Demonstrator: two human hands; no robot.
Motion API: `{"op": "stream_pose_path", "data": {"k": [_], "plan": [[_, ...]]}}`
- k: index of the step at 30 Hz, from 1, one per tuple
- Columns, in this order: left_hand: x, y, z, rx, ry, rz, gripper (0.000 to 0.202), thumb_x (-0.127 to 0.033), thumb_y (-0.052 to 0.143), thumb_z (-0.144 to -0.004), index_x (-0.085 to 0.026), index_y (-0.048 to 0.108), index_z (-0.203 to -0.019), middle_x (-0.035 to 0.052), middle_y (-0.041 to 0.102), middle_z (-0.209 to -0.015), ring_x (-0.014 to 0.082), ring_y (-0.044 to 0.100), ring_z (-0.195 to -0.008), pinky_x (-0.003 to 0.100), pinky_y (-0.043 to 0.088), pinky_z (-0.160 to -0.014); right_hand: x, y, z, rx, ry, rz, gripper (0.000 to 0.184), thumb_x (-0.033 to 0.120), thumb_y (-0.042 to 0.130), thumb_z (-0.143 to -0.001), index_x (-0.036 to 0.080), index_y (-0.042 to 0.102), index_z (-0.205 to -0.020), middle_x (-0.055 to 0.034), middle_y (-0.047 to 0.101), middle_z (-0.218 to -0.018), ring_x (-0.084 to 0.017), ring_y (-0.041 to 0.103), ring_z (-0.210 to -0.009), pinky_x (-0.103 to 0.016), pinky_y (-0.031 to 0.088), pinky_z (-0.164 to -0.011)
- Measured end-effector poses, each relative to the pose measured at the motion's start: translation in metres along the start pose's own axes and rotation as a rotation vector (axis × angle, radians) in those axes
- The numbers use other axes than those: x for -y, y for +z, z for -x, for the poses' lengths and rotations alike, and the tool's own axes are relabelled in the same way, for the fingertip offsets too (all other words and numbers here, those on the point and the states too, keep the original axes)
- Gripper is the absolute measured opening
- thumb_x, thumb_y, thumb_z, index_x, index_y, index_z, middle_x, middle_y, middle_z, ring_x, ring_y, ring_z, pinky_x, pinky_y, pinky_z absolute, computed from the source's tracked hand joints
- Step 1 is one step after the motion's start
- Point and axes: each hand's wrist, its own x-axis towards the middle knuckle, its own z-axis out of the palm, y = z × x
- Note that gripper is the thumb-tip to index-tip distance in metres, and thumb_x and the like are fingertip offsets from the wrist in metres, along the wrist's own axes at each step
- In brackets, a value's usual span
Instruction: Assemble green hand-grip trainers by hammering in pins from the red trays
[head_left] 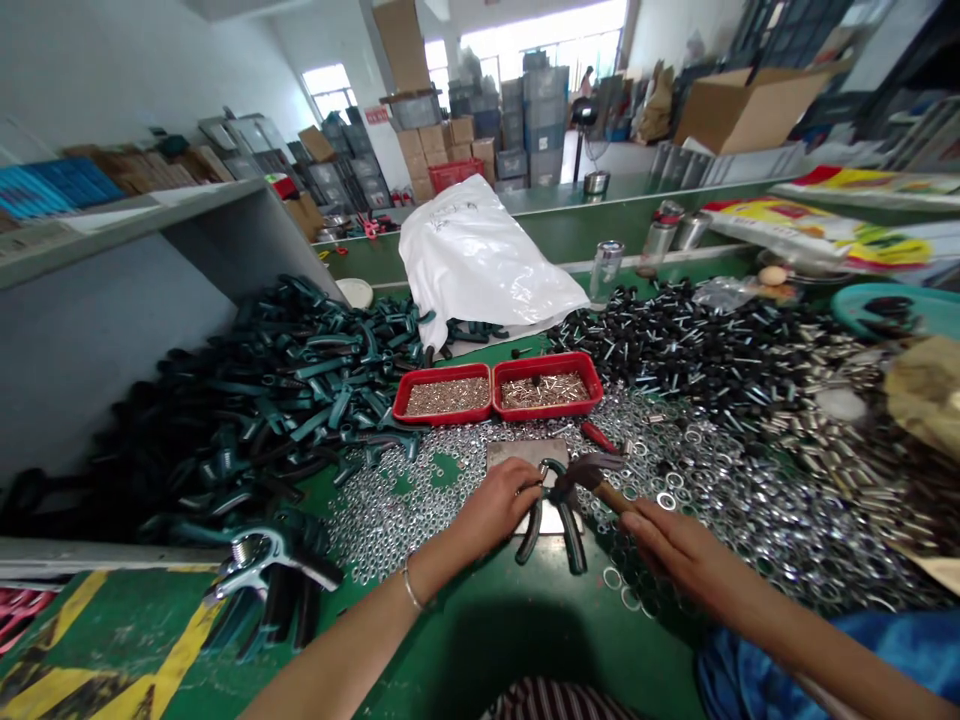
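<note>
Along the left of the bench [480,650] sprawls a heap of dark green clamps [255,410], with one steel-sprung clamp [259,565] lying apart at the near edge. Washers [405,530] spread across the middle. The left hand [495,508] has its grip closed on a clamp [559,492] resting on a steel plate [525,452] (the fingers hide the clamp's jaw end, so its shape there is hard to make out). The right hand [675,570] has its grip clamped on a hammer [600,478] by its wooden handle, the head over the clamp; I cannot tell whether they touch. Beyond sit two red trays [495,390] of small metal pieces, with black bolts [675,350] further right.
</note>
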Motion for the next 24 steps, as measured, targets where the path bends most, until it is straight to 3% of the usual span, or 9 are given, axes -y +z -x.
{"op": "stream_pose_path", "data": {"k": [2, 5, 8, 11, 15, 18, 20, 22, 24], "plan": [[0.011, -0.021, -0.008, -0.124, -0.045, 0.043, 0.017, -0.025, 0.052, -0.095, -0.018, 0.064, -0.107, 0.0067, 0.064, -0.11, 0.0187, 0.059, -0.104, 0.035, 0.047, -0.095, 0.013, -0.003, 0.001, -0.034, -0.057, 0.111, 0.039, 0.053, 0.032, -0.1, 0.024, 0.054, -0.087, -0.0018, 0.063, -0.069, -0.018, 0.058, -0.062, -0.028, 0.042, -0.057], [0.037, -0.059, -0.031, -0.268, -0.14, -0.127, 0.021, -0.024, 0.047, -0.097, -0.018, 0.065, -0.106, 0.0075, 0.065, -0.109, 0.0189, 0.059, -0.106, 0.035, 0.047, -0.097, 0.02, 0.001, -0.008, -0.044, -0.079, 0.29, 0.038, 0.051, 0.032, -0.1, 0.022, 0.055, -0.098, -0.0059, 0.066, -0.077, -0.021, 0.061, -0.066, -0.031, 0.044, -0.062], [0.072, -0.093, -0.058, -0.116, -0.375, -0.472, 0.026, -0.022, 0.045, -0.097, -0.015, 0.068, -0.107, 0.0111, 0.067, -0.113, 0.0195, 0.06, -0.109, 0.031, 0.046, -0.098, 0.014, 0.01, -0.019, 0.07, -0.055, 0.264, 0.04, 0.055, 0.038, -0.097, 0.02, 0.058, -0.091, -0.0058, 0.064, -0.073, -0.021, 0.06, -0.066, -0.031, 0.045, -0.061], [0.109, -0.112, -0.079, 0.038, -0.554, -0.592, 0.023, -0.014, 0.052, -0.089, -0.008, 0.072, -0.097, 0.0179, 0.071, -0.101, 0.0242, 0.066, -0.1, 0.03, 0.049, -0.09, 0.002, 0.005, -0.019, 0.125, 0.101, -0.088, 0.048, 0.063, 0.032, -0.096, 0.022, 0.057, -0.089, 0.002, 0.054, -0.061, -0.012, 0.046, -0.045, -0.024, 0.037, -0.043], [0.138, -0.115, -0.085, 0.122, -0.643, -0.614, 0.023, -0.009, 0.054, -0.084, -0.004, 0.073, -0.095, 0.0212, 0.073, -0.095, 0.0261, 0.07, -0.092, 0.029, 0.053, -0.082, -0.028, -0.038, -0.018, -0.039, 0.299, -0.377, 0.051, 0.069, 0.032, -0.092, 0.024, 0.056, -0.095, 0.0067, 0.042, -0.054, -0.008, 0.025, -0.033, -0.023, 0.025, -0.033], [0.14, -0.11, -0.08, 0.118, -0.639, -0.654, 0.027, -0.008, 0.049, -0.085, -0.002, 0.072, -0.098, 0.0244, 0.071, -0.101, 0.0287, 0.069, -0.096, 0.032, 0.053, -0.085, -0.057, -0.081, -0.033, -0.14, 0.359, -0.057, 0.05, 0.063, 0.032, -0.094, 0.022, 0.058, -0.087, -0.0018, 0.05, -0.054, -0.013, 0.038, -0.037, -0.03, 0.032, -0.039], [0.138, -0.107, -0.076, 0.086, -0.624, -0.687, 0.03, -0.007, 0.046, -0.086, -0.001, 0.07, -0.102, 0.0263, 0.07, -0.104, 0.031, 0.068, -0.099, 0.037, 0.053, -0.086, -0.067, -0.094, -0.051, -0.29, 0.221, 0.371, 0.041, 0.051, 0.039, -0.095, 0.019, 0.061, -0.085, -0.0124, 0.06, -0.065, -0.021, 0.056, -0.053, -0.037, 0.043, -0.054], [0.136, -0.107, -0.074, 0.053, -0.607, -0.714, 0.032, -0.007, 0.043, -0.087, -0.001, 0.069, -0.104, 0.0267, 0.069, -0.103, 0.0329, 0.068, -0.099, 0.041, 0.053, -0.086, -0.063, -0.086, -0.071, -0.375, -0.02, 0.705, 0.031, 0.04, 0.044, -0.095, 0.017, 0.064, -0.091, -0.0191, 0.065, -0.084, -0.028, 0.064, -0.078, -0.041, 0.047, -0.073], [0.136, -0.108, -0.073, 0.031, -0.585, -0.731, 0.031, -0.008, 0.043, -0.087, -0.003, 0.069, -0.102, 0.0251, 0.07, -0.1, 0.0337, 0.068, -0.097, 0.043, 0.053, -0.085, -0.05, -0.06, -0.091, -0.326, -0.151, 0.848, 0.027, 0.035, 0.045, -0.096, 0.017, 0.064, -0.099, -0.0176, 0.066, -0.097, -0.029, 0.065, -0.091, -0.04, 0.047, -0.081]]}}
